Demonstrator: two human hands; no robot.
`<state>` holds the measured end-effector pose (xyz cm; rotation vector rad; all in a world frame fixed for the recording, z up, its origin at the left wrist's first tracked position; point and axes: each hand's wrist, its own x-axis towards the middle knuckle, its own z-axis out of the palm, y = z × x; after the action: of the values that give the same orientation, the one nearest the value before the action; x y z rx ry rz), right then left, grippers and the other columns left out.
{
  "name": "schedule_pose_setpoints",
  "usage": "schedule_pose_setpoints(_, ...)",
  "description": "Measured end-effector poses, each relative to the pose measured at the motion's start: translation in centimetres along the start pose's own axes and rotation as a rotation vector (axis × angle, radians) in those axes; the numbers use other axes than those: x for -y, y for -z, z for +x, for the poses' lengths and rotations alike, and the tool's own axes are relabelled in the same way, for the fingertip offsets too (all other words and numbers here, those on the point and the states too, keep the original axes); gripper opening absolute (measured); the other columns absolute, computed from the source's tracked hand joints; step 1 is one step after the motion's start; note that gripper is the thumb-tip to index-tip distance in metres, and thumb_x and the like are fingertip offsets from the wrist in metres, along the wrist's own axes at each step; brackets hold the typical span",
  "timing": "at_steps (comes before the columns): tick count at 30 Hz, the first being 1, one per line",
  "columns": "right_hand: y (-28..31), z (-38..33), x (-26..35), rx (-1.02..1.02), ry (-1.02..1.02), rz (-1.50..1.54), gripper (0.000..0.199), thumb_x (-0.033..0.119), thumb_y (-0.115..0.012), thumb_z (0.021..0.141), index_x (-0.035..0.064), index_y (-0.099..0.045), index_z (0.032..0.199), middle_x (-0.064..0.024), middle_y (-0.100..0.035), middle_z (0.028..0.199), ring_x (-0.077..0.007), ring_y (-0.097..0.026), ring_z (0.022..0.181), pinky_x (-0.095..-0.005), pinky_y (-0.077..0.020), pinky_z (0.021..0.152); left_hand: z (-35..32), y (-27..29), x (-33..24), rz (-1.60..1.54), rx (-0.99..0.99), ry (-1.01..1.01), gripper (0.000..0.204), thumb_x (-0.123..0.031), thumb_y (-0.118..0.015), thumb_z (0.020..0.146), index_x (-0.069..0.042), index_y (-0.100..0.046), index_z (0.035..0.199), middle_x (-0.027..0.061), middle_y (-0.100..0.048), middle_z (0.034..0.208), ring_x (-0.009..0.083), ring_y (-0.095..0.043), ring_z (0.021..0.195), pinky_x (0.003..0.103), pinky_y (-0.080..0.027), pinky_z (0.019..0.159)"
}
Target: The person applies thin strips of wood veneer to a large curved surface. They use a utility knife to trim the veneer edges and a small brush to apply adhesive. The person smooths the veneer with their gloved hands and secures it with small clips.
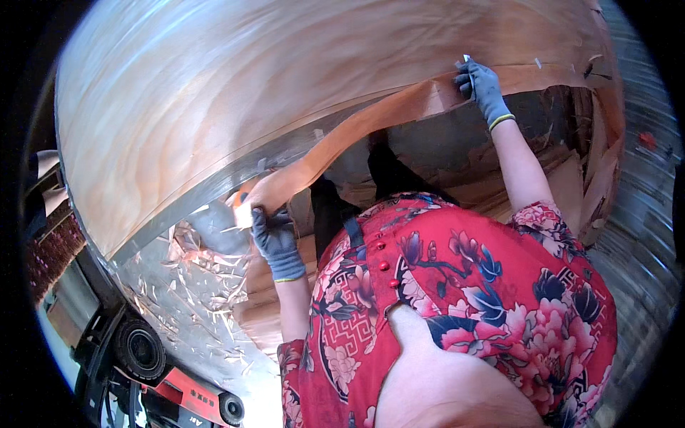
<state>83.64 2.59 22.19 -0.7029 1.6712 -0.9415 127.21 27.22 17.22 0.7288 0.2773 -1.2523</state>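
A large sheet of thin wood veneer (pixel 271 93) lies across a metal table. A long narrow strip of veneer (pixel 357 135) runs along its near edge, partly cut free. My left hand (pixel 275 235), in a grey glove, grips the lower left end of that strip. My right hand (pixel 479 82), also gloved, holds a small blade (pixel 466 60) against the veneer at the far end of the strip. The blade is mostly hidden by my fingers.
The metal table edge (pixel 214 192) runs diagonally under the sheet. Veneer scraps (pixel 200 285) litter the floor at left. A red and black wheeled machine (pixel 164 371) stands at lower left. More veneer pieces (pixel 592 178) are stacked at right under the table.
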Motion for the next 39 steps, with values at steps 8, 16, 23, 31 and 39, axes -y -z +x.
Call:
schedule_pose_setpoints(8,-0.4,-0.8,-0.2,-0.029,0.038,0.042,0.029,0.030,-0.052,0.090,0.0019,-0.060,0.086,-0.0042,-0.059,0.064,-0.0088,-0.052,0.047,-0.0192,-0.0403,0.042,2.9,-5.8,-1.8,0.772,-0.144,-0.568,0.026,-0.008,-0.057,0.086,0.001,-0.056,0.110,0.0072,-0.060,0.098,0.0137,-0.059,0.084,0.024,-0.050,0.072)
schedule_pose_setpoints(16,-7.3,-9.8,1.9,0.339,0.423,-0.140,0.019,0.019,-0.048,0.092,0.0040,-0.059,0.091,-0.0014,-0.059,0.069,-0.0057,-0.054,0.057,-0.0167,-0.0420,0.047,3.2,-7.4,-0.7,1.052,-0.131,-0.633,0.014,-0.006,-0.057,0.085,-0.002,-0.059,0.098,0.0012,-0.057,0.087,0.0102,-0.053,0.079,0.022,-0.046,0.071)
schedule_pose_setpoints(23,-13.7,-12.0,0.7,0.608,0.084,-0.243,0.025,0.025,-0.051,0.090,0.0014,-0.057,0.083,-0.0031,-0.059,0.066,-0.0070,-0.055,0.055,-0.0213,-0.0436,0.047,1.7,-8.9,0.3,1.110,-0.234,-0.565,0.013,-0.006,-0.058,0.084,-0.001,-0.059,0.096,0.0001,-0.056,0.088,0.0093,-0.053,0.077,0.023,-0.045,0.068)
schedule_pose_setpoints(31,-13.7,-11.4,0.0,0.570,0.100,-0.304,0.030,0.029,-0.050,0.091,0.0019,-0.058,0.081,-0.0028,-0.058,0.062,-0.0074,-0.054,0.052,-0.0219,-0.0432,0.047,1.3,-9.2,1.1,1.023,-0.264,-0.531,0.023,-0.008,-0.061,0.083,0.002,-0.059,0.104,0.0034,-0.060,0.092,0.0108,-0.056,0.078,0.024,-0.047,0.068)
schedule_pose_setpoints(39,-15.9,-11.7,0.4,0.578,0.147,-0.377,0.028,0.027,-0.049,0.091,0.0024,-0.059,0.080,-0.0023,-0.057,0.063,-0.0059,-0.053,0.051,-0.0193,-0.0423,0.046,1.6,-10.2,1.1,1.081,-0.283,-0.570,0.024,-0.007,-0.063,0.081,0.005,-0.060,0.102,0.0048,-0.062,0.090,0.0118,-0.056,0.076,0.024,-0.046,0.070)
